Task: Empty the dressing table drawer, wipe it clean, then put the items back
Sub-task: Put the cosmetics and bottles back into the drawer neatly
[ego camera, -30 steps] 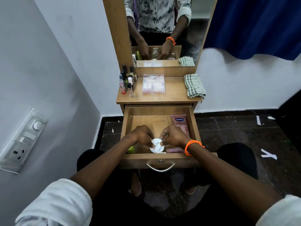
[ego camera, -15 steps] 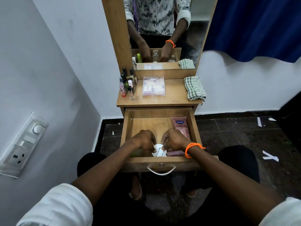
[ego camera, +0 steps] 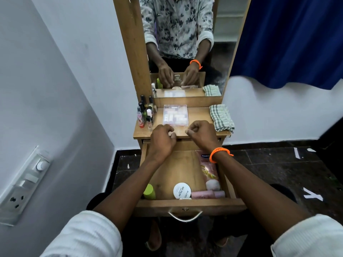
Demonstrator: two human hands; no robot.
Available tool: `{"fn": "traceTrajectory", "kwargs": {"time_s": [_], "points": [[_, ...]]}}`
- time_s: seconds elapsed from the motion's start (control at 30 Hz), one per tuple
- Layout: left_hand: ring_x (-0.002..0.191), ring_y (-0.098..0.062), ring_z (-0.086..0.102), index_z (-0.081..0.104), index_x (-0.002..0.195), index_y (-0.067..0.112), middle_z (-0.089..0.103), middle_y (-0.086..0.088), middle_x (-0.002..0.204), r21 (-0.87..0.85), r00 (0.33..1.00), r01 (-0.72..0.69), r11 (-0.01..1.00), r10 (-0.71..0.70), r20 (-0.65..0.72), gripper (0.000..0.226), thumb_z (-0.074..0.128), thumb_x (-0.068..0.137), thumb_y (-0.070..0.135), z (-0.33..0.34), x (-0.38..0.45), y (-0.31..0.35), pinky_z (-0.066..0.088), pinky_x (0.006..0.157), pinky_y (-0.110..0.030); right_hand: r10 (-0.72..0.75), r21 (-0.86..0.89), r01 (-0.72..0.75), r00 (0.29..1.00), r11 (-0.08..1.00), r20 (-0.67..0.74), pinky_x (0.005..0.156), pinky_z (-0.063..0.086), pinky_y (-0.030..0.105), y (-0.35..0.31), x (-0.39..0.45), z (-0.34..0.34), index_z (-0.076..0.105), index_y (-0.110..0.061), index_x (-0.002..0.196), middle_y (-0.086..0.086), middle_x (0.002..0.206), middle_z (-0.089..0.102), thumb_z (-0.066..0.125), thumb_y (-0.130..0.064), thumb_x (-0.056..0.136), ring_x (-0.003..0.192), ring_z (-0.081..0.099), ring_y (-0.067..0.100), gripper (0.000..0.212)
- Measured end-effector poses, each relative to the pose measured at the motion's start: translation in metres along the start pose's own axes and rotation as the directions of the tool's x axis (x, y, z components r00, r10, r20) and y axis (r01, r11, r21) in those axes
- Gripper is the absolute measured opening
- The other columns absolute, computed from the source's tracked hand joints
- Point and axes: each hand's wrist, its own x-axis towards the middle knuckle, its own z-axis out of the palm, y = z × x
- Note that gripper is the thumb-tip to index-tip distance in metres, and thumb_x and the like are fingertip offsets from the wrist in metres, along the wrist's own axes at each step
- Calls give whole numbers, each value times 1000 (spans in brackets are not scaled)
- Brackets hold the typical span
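Your left hand (ego camera: pixel 161 140) and right hand (ego camera: pixel 201 133) hover with fingers curled, gripping nothing, above the open wooden drawer (ego camera: pixel 187 204). Inside lie a round white nail-polish tub (ego camera: pixel 181 190), a green bottle (ego camera: pixel 149 191) and glossy pink tubes (ego camera: pixel 207 194). Your forearms hide the drawer's sides.

Right forearm covers part of pink tube (ego camera: pixel 208 168); clear box (ego camera: pixel 175 115) contents — blurred.
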Motion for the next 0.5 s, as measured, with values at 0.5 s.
{"fn": "traceTrajectory", "kwargs": {"time_s": [0.5], "points": [[127, -33, 51, 55, 142, 6, 58, -19, 134, 117, 978, 206, 971, -207, -6, 51, 66, 92, -2, 24, 45, 9, 50, 103, -40, -15, -108, 4, 995, 994, -99, 65, 52, 30, 8, 38, 17, 64, -23, 93, -2, 81, 70, 79, -19, 81, 75, 65, 20, 19]]}}
